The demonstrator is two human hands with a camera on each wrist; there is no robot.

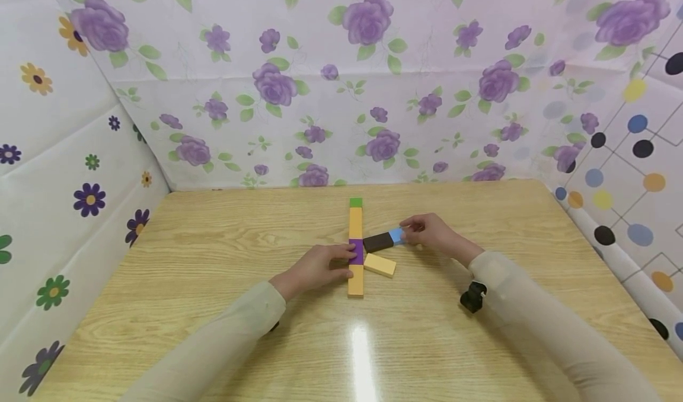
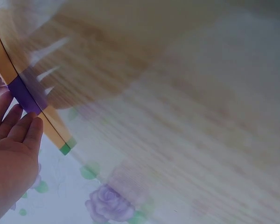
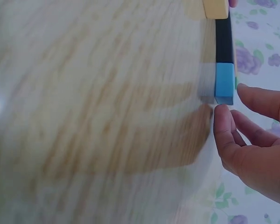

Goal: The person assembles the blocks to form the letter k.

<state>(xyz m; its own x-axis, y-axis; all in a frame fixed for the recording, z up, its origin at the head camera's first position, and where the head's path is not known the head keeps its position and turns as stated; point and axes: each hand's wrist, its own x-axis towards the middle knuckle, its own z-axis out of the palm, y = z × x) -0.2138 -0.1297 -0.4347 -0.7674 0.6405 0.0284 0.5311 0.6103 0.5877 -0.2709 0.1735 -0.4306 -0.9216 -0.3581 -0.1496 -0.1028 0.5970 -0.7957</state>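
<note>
A straight row of blocks runs away from me: an orange block nearest, then a purple block, another orange block and a green block at the far end. My left hand touches the row's left side, its fingertips at the purple block and its thumb by the near orange one. Slanting off to the right are a black block and a light blue block, end to end. At the blue block's outer end is my right hand, thumb and fingers spread apart without gripping it.
A pale yellow block lies askew just below the black one, close to the row. All rest on a wooden table. Flowered cloth stands behind the table's far edge, with patterned cloth at both sides.
</note>
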